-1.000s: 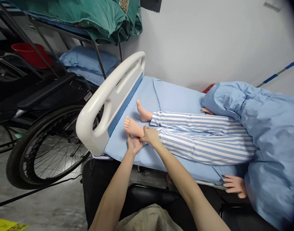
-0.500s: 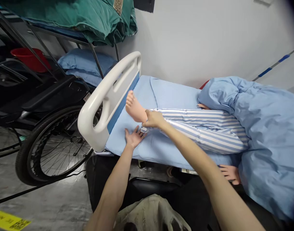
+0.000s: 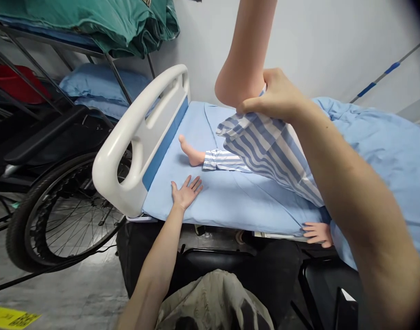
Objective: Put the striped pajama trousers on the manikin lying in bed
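Observation:
A manikin in blue-and-white striped trousers (image 3: 275, 151) lies on the pale blue bed sheet (image 3: 226, 201). My right hand (image 3: 280, 94) is closed round one ankle, over the trouser hem, and holds that foot (image 3: 242, 75) high above the bed; its toes run out of the top of the view. The manikin's other foot (image 3: 194, 155) rests on the sheet, toes up. Palm up, my left hand (image 3: 186, 195) lies on the sheet near the footboard with fingers spread and nothing in it. One manikin hand (image 3: 318, 233) shows at the near mattress edge.
A white footboard (image 3: 105, 167) closes the left end of the bed. Beyond it stand a black wheelchair (image 3: 58, 215) and a rack with a green cover (image 3: 127, 27). A bunched blue quilt (image 3: 384, 137) covers the right side. Black chairs (image 3: 216, 259) stand on the near side.
My right hand has lifted the manikin's leg from just above the sheet to high over the bed, towards me. My left hand still lies palm up, with its fingers spread wider.

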`<state>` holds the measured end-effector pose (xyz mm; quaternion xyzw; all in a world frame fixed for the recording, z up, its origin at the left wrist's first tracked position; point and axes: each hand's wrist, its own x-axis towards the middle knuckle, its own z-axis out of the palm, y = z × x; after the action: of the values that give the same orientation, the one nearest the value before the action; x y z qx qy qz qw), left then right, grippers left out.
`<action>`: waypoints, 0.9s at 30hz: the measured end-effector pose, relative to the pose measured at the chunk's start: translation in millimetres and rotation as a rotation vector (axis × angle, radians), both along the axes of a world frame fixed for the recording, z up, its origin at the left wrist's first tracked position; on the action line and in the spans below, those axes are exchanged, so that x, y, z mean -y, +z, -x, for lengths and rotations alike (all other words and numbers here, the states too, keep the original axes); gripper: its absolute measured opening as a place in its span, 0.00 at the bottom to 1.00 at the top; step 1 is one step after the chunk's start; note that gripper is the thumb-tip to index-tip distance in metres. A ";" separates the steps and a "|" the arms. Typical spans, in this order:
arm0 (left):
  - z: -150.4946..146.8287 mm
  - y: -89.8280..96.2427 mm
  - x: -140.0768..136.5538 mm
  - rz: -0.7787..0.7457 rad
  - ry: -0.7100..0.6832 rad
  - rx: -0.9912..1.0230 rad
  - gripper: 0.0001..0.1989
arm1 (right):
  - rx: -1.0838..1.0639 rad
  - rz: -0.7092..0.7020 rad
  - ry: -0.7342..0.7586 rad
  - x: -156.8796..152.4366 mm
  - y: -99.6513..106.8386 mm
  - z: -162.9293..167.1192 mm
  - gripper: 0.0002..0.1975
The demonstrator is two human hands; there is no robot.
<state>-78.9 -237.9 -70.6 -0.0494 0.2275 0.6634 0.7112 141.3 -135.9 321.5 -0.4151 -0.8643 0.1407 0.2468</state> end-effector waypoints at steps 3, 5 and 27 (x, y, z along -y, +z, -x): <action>-0.7 -0.5 -2.1 0.034 0.000 0.002 0.43 | 0.028 -0.008 -0.020 0.2 -9.1 8.4 0.13; -1.2 0.1 -2.9 0.053 0.006 0.006 0.42 | 0.082 -0.001 -0.019 -1.7 -28.8 22.8 0.14; 4.5 3.8 -7.1 0.074 0.060 0.092 0.28 | 0.682 0.297 -0.003 32.2 -301.8 113.4 0.30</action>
<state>-83.4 -230.7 -66.8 -0.1127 0.2174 0.6727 0.6982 27.9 -168.0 19.7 -0.4706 -0.8665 0.1178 -0.1180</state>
